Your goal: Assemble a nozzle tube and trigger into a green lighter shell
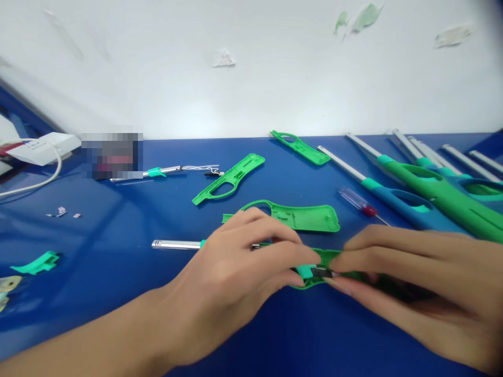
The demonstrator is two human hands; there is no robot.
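Observation:
My left hand (236, 272) is closed, its fingertips pinching a teal trigger piece (305, 272) at the green half-shell (314, 284) of a long-nosed lighter. From under this hand a silver tube (176, 244) sticks out to the left. Beside the trigger piece, the fingertips of my right hand (408, 283) close on a small black part (322, 273), apparently the igniter. Both hands cover much of the half-shell, so how the parts sit inside is hidden. Just behind my left hand lies another green half-shell (314, 217), inner side up.
Several blue and green lighters (424, 201) lie at right, near a screwdriver (358, 201). Behind are green half-shells (231, 178) (302, 149) and a wired tube (168, 170). At left are a loose teal piece (39, 263) and a white cable (55, 170). A white wall (251, 99) bounds the blue table (118, 272).

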